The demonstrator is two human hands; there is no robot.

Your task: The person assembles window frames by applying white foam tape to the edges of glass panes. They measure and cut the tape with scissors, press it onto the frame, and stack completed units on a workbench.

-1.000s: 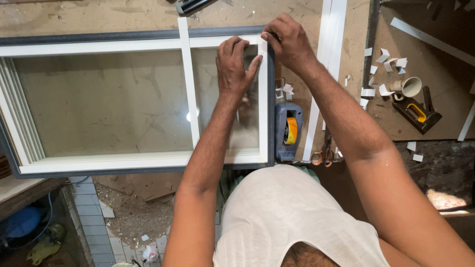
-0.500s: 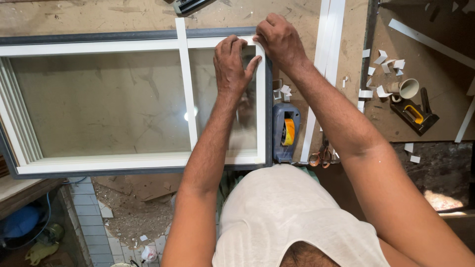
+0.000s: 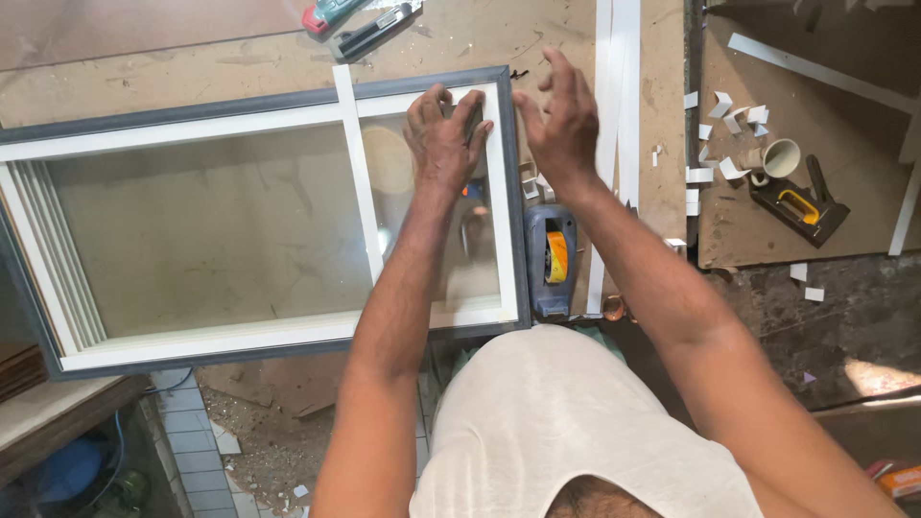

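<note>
At frame corner [image 3: 499, 82], left hand [image 3: 443, 139] presses; right hand [image 3: 561, 125] seemingly clear

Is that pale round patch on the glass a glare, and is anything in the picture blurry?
Head view: the pale round patch on the glass pane looks like a reflection, not a thing lying there; the left hand and right hand are sharp; daylight is even, shadows soft; straight edges bow slightly toward the borders.

Bench holds a tape dispenser [image 3: 549, 259] just right of the frame, long white strips [image 3: 614, 115] beyond it, a utility knife [image 3: 374, 31] at top, scattered white corner offcuts [image 3: 731, 120], a cup [image 3: 782, 158] beside a black-and-yellow tool [image 3: 801, 206].
</note>
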